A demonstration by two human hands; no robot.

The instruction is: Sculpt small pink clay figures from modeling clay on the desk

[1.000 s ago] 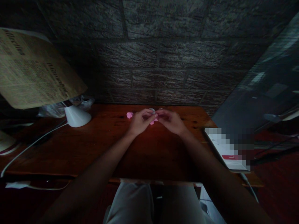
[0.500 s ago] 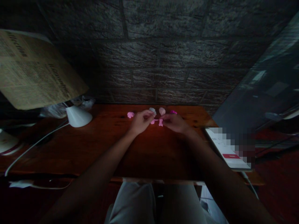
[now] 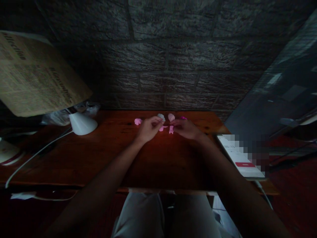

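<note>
My left hand (image 3: 149,129) is closed in a pinch above the table, with a small pink lump of modelling clay (image 3: 161,129) at its thumb. A thin pink strip reaches from it toward the other hand. Opposite, my right hand (image 3: 185,128) has its fingers closed, and a small pink clay piece (image 3: 171,130) shows just under the fingertips. Behind the hands lie a pale whitish lump (image 3: 161,117), a light pink lump (image 3: 171,117) and a magenta lump (image 3: 183,117), partly hidden by my right hand. Another pink lump (image 3: 138,121) lies left of my left hand.
The wooden table (image 3: 109,158) meets a dark brick wall (image 3: 148,56). At the left stands a lamp with a white base (image 3: 83,124) and a printed shade (image 3: 42,76); its cord crosses the tabletop. A lit phone (image 3: 237,155) lies at the right edge.
My hands stay in almost the same place. The pink piece under my right fingertips has shifted slightly right and shows a different outline. The view has moved a little.
</note>
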